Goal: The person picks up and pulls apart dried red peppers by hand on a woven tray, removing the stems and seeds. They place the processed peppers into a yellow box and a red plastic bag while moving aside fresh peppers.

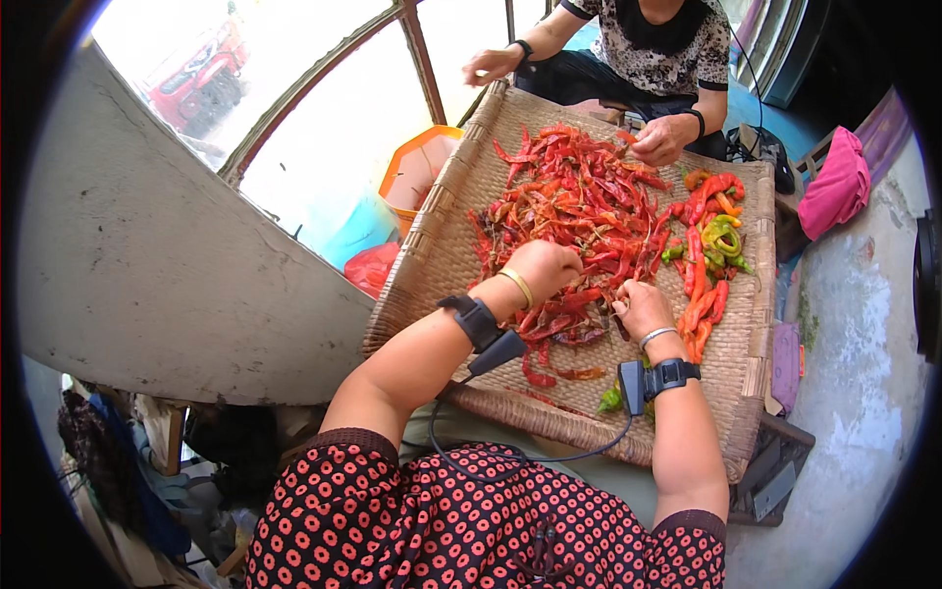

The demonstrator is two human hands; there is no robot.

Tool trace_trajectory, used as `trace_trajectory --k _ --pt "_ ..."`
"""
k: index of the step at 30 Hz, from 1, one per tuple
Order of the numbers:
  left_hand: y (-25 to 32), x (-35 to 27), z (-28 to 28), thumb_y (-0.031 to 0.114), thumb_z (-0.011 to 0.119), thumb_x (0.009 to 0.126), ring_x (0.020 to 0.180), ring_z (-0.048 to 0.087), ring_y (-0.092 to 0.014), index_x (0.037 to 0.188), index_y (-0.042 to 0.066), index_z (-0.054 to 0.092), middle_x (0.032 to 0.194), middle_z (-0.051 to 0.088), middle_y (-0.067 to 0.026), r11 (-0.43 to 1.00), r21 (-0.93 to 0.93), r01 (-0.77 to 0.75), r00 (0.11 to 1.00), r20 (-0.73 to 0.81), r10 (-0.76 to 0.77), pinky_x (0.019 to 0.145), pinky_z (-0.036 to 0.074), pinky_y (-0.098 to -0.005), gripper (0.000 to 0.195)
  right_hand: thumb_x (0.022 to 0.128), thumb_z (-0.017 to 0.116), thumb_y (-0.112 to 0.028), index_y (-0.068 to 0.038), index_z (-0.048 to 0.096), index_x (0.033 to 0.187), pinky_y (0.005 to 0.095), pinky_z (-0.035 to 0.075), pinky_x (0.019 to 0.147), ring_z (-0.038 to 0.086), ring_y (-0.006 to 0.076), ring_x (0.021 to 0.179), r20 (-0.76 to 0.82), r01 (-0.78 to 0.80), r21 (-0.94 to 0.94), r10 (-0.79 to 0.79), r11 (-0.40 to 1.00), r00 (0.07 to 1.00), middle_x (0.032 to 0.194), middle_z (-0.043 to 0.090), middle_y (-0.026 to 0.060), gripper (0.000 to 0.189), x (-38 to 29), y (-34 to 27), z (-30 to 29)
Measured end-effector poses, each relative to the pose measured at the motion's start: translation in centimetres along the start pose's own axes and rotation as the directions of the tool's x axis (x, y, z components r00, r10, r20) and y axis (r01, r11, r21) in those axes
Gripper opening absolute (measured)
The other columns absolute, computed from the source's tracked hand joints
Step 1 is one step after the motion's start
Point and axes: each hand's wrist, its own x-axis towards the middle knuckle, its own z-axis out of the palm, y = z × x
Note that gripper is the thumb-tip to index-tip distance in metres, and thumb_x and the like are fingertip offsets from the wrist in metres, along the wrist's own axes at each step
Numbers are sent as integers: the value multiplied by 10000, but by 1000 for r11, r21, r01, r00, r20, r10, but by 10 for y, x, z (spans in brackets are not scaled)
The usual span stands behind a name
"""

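Before me lies a heap of dried red chili peppers on a shallow woven tray. My left hand is over the near part of the heap with its fingers curled; whether anything is pinched in them cannot be seen. To its right, my right hand pinches a dark dried chili pepper, which hangs below the fingertips. Fresher red and orange peppers lie along the tray's right side, with a curled green pepper among them. Several loose chilies lie nearer me.
Across the tray sits another person, whose one hand holds a chili. An orange-rimmed bucket and a red plastic bag stand left of the tray, below a window. Pink cloth hangs at right. Cables run from my wrist straps.
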Motion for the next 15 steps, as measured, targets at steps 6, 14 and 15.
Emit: trace_trajectory --k 6,14,15 --pt "3 -1 -38 -13 580 757 620 496 -32 841 10 604 732 581 14 815 -558 -160 903 -417 -108 534 420 -171 90 669 665 -202 -77 560 768 395 448 670 562 299 751 -10 30 -1 -30 1000 999 760 586 125 191 0 0 2" --pt "-16 -9 -112 10 619 720 571 540 -132 774 37 604 660 576 -65 988 154 -3 217 -964 151 516 430 -236 62 674 656 -192 -70 552 769 398 446 675 556 298 761 5 38 11 -38 999 999 761 579 124 187 -1 3 2" --pt "-25 -12 -118 18 620 726 547 518 -107 790 42 614 642 564 -50 985 152 77 169 -976 137 501 419 -224 68 674 656 -192 -70 552 769 398 446 675 556 298 761 5 42 13 -42 999 999 761 579 124 187 -1 2 1"
